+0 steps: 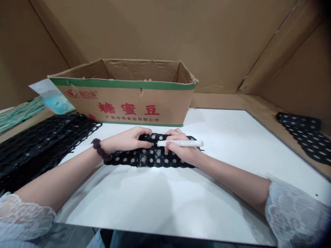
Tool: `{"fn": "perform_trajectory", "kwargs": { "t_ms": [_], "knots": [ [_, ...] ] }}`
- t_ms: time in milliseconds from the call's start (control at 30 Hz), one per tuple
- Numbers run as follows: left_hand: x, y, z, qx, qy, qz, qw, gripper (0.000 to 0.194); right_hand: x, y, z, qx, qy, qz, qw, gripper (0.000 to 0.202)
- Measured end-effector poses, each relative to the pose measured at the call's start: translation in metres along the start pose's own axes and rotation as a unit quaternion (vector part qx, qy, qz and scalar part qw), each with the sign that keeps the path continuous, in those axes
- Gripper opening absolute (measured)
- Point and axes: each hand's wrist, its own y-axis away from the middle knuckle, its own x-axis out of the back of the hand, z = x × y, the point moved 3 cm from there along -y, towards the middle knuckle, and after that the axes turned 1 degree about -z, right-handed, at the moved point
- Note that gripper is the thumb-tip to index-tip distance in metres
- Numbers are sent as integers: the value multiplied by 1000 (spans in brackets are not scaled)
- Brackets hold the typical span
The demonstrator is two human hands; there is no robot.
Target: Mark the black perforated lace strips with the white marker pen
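Your right hand [182,148] has its fingers clamped on the white marker pen [190,143], tip toward nine o'clock — your left hand [130,138], thumb and forefinger apart, rests on the black perforated strip [151,155], lying nine-to-three o'clock beneath both hands.

smooth plastic pen [190,143], matt cardboard box [129,119]

On the cardboard box [170,97] stands 糖蜜豆 in red; below it, in dark print, 广西华伟食品有限公司. Beside the small red logo [71,93], the writing is not clear.
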Motion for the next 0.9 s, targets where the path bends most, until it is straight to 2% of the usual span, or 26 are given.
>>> {"fn": "perform_trajectory", "kwargs": {
  "t_ms": [267, 467, 600, 733, 900],
  "knots": [
    [-2, -2, -2, 31, 37, -8, 999, 21, -4, 1, -2, 14, 54, 15, 998, 25],
    [-7, 2, 9, 88, -9, 34, 995, 22, -13, 2, -3, 21, 111, 37, 993, 22],
    [-4, 5, 11, 89, 10, 10, 996, 25, -7, 1, 0, 0, 56, 37, 998, 23],
    [-2, 4, 3, 94, 49, -26, 994, 25, -2, 0, 4, -8, -29, 9, 1000, 29],
    [-3, 3, 0, 101, 111, -43, 988, 22, -1, 0, 5, -13, -39, -1, 999, 30]
  ]
}}
